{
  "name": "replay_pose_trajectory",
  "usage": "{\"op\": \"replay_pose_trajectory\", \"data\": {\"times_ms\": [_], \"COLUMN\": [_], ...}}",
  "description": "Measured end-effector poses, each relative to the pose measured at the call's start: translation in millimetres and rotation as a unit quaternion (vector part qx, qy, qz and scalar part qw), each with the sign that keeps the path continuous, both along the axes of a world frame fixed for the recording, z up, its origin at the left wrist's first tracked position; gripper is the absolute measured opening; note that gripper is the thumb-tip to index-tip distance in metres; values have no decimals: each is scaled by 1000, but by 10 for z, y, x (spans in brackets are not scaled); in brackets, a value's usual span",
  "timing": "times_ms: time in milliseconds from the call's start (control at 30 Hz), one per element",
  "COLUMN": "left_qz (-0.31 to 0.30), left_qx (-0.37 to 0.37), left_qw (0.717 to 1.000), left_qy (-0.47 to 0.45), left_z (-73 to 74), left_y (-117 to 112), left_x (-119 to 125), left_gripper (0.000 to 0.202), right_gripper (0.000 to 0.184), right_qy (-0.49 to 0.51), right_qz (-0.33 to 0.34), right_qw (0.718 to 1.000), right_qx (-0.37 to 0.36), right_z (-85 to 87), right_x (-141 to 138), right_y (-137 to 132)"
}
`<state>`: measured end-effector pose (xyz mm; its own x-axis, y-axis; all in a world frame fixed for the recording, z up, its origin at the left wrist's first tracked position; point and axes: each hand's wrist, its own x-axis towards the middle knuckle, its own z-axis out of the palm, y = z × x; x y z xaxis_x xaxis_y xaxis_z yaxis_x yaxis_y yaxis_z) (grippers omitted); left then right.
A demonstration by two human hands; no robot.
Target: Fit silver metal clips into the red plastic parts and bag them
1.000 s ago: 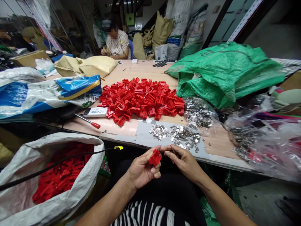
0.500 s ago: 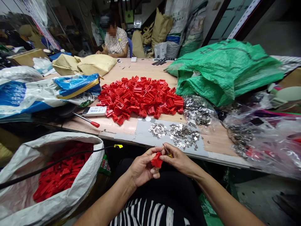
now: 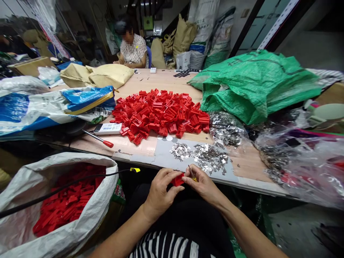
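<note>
My left hand (image 3: 163, 190) is closed on a small red plastic part (image 3: 177, 179), just in front of the table edge. My right hand (image 3: 200, 182) is closed around a small tool with a yellow handle (image 3: 194, 178) and a thin dark shaft; its exact kind is too small to make out. The right fingertips also touch the red part. Beyond the hands, small flat metal pieces lie in two heaps (image 3: 180, 151) (image 3: 209, 157) on a grey sheet (image 3: 163, 154). Behind them rises a large pile of similar red parts (image 3: 161, 113).
An open white sack (image 3: 107, 186) with red parts stands at the left. A red-tipped metal rod (image 3: 107, 143) juts along the table edge. Green sacking (image 3: 258, 82) and clear bags of metal pieces (image 3: 228, 129) lie at the right. Across the table sits a person (image 3: 134, 48).
My left hand has turned over, its back now facing up, and the red part has tilted with it. The right hand keeps the yellow-handled tool beside it.
</note>
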<state>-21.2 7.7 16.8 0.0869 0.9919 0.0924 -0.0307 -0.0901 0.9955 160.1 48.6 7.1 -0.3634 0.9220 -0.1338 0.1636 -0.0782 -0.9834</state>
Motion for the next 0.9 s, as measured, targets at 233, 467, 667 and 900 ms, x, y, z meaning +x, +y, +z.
{"op": "replay_pose_trajectory", "data": {"times_ms": [233,467,667,900], "left_qz": [3,81,140,148], "left_qx": [36,10,17,76], "left_qw": [998,996,989,981], "left_qy": [56,21,43,98], "left_z": [-58,-116,-183,-224], "left_y": [-41,20,35,56], "left_x": [43,-26,-95,-118], "left_gripper": [31,31,26,26], "right_gripper": [37,14,9,5], "right_qy": [29,-153,-379,-440], "right_qz": [45,26,-23,-17], "right_qw": [998,982,884,855], "right_qx": [-38,108,273,273], "right_z": [-27,79,48,-57], "right_x": [-83,-63,-30,-125], "right_y": [-1,158,400,463]}}
